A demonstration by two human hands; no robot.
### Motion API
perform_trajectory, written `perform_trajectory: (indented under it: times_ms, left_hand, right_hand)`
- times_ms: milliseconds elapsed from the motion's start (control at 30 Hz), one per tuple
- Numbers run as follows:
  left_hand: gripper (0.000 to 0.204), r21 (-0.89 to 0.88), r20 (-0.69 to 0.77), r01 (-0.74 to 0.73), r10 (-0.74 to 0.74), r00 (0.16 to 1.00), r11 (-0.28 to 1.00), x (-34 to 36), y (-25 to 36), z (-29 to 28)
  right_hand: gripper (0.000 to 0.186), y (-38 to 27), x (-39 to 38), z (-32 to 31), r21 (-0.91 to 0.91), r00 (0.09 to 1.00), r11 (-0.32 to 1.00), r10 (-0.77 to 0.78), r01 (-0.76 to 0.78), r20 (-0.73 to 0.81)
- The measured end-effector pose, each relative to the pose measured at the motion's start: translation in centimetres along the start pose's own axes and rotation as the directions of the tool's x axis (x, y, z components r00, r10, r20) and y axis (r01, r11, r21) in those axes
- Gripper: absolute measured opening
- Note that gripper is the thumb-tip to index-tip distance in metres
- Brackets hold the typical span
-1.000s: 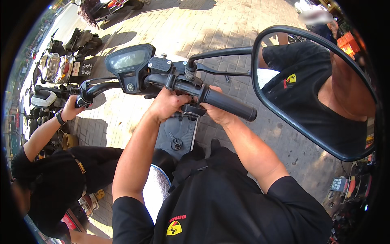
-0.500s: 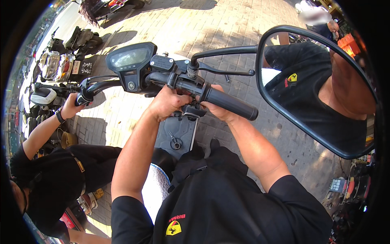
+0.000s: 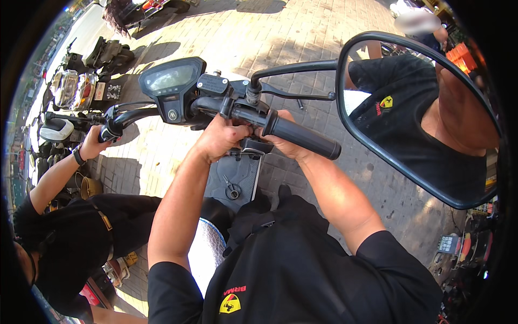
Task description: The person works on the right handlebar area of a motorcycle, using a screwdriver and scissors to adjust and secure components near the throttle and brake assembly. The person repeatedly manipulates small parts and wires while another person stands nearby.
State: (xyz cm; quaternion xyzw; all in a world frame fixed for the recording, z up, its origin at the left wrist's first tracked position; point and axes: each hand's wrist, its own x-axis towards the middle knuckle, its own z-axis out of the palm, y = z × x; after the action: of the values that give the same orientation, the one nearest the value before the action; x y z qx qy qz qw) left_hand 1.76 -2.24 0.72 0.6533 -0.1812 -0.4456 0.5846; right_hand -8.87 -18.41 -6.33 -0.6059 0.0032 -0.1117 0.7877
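Note:
My left hand is closed beneath the handlebar clamp, its thumb bent inward against parts I cannot make out. My right hand curls under the bar just inboard of the black rubber grip, its fingers mostly hidden. Between both hands hangs a black switch housing. The dashboard, brake reservoir and brake lever sit beyond them. A large mirror stands to the right. Below, a small metal ring lies on the grey footboard.
Another person in black holds the left grip with a hand. Parked scooters line the left, and a vehicle stands farther off. At top right are another person and an orange object. Paving surrounds the scooter.

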Motion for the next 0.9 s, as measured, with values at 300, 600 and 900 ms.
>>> perform_trajectory:
  times_ms: [300,600,900]
  left_hand:
    - [0.020,0.071,-0.016,-0.013,0.014,1.000,0.997,0.1,-0.1,0.1]
    - [0.021,0.056,0.004,0.003,-0.003,1.000,0.998,0.3,-0.1,-0.1]
    - [0.027,0.074,0.011,0.037,-0.038,0.999,0.997,0.4,0.0,-0.3]
  right_hand:
    - [0.014,-1.2,-0.1,-0.9,0.082,0.980,0.978,0.195,-0.191,-0.045]
    - [0.016,-1.7,1.0,-0.3,-0.323,0.996,0.946,0.043,-0.018,0.072]
    - [0.009,1.2,0.6,-2.7,-0.243,0.995,0.965,-0.092,0.095,0.023]
